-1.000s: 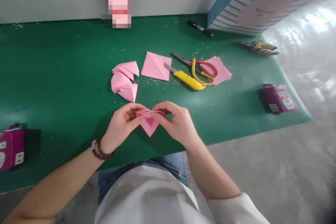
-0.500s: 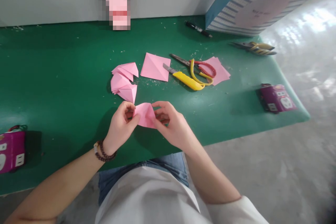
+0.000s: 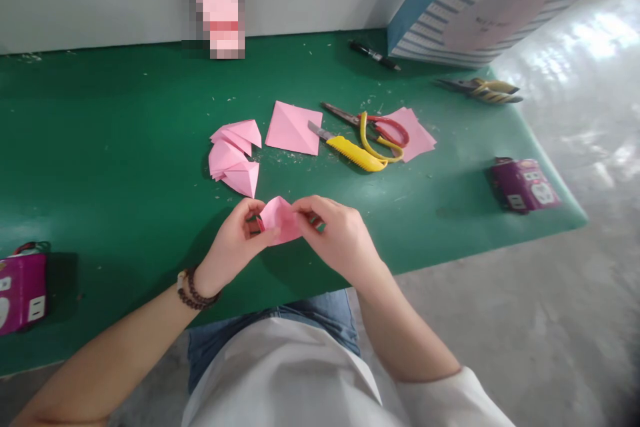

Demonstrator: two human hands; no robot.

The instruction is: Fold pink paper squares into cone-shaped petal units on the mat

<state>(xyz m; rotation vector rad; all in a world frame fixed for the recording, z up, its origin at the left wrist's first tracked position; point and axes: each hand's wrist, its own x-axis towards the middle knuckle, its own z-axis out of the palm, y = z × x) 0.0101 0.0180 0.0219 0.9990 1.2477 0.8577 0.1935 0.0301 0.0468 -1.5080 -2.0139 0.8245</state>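
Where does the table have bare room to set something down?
Widest: the table left of the folded pink pieces, beyond the left purple box. Smaller: between the pink sheets and right purple box. Crowded: around the scissors and yellow knife, and between left hand and right hand, holding pink paper.

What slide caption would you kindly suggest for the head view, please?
Left hand and right hand hold folded pink paper over a green table, scissors and yellow cutter beyond.
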